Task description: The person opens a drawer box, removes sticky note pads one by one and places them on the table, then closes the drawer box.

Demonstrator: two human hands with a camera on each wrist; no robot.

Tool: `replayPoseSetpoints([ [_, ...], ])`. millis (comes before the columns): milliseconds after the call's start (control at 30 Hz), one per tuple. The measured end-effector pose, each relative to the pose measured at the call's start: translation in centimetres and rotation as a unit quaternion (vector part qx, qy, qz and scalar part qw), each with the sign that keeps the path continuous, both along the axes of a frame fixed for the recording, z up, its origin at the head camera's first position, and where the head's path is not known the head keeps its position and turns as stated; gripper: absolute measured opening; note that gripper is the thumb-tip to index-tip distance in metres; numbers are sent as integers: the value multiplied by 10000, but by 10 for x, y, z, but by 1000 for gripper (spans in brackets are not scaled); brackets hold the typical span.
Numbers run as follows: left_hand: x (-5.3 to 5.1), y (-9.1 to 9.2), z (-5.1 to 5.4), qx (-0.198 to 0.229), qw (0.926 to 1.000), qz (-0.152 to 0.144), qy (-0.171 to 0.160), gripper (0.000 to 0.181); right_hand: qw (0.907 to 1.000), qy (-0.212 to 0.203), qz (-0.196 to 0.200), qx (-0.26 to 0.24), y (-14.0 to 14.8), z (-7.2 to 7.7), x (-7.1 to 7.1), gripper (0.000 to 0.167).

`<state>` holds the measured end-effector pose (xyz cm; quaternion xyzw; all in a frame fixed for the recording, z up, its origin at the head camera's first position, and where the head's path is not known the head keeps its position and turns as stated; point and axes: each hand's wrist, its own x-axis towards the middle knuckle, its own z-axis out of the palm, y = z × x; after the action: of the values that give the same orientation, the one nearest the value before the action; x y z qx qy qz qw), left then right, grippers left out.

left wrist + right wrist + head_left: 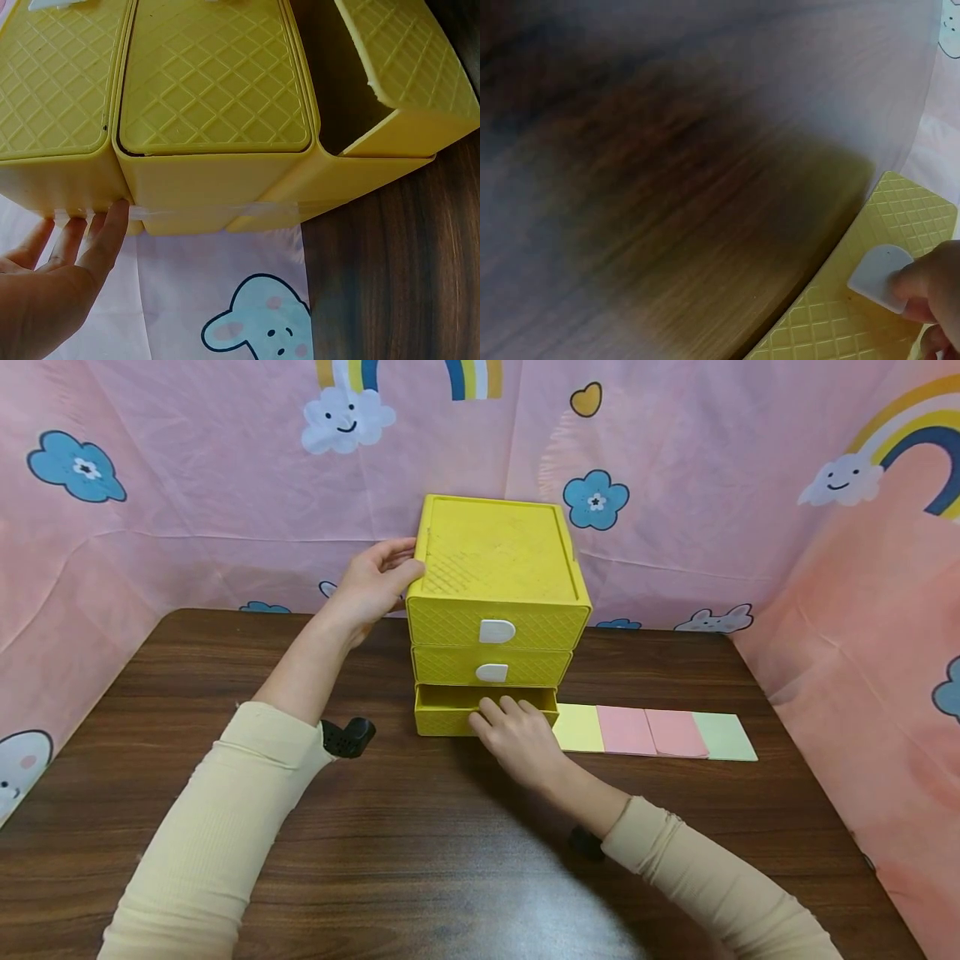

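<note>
A yellow cabinet [498,552] with three stacked drawers stands at the back of the table. Its bottom drawer [442,722] is pulled partly out, and the inside that shows is bare. My right hand [521,739] is at the front of that drawer; in the right wrist view its fingers grip the white handle [881,277]. On the cabinet's left side rests my left hand [375,585], fingertips touching the side wall in the left wrist view. The middle drawer [442,667] and top drawer [442,624] are closed.
To the right of the cabinet lies a row of paper squares: yellow [579,728], two pink [626,730] and green [725,737]. The brown wooden table [390,860] reaches a pink patterned cloth [225,485] behind and beside it.
</note>
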<state>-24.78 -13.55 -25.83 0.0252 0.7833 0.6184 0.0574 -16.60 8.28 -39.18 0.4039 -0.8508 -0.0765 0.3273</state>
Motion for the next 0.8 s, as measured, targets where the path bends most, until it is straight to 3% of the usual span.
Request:
replayPoseSetpoints([
  [333,0,1,0,38,10000,21,3,53,9999,-55,-153,50,-3,0,-9,27],
  [800,1,1,0,-22,10000,-10,49,53,9991,338,-266,18,-6,-2,-16,24],
])
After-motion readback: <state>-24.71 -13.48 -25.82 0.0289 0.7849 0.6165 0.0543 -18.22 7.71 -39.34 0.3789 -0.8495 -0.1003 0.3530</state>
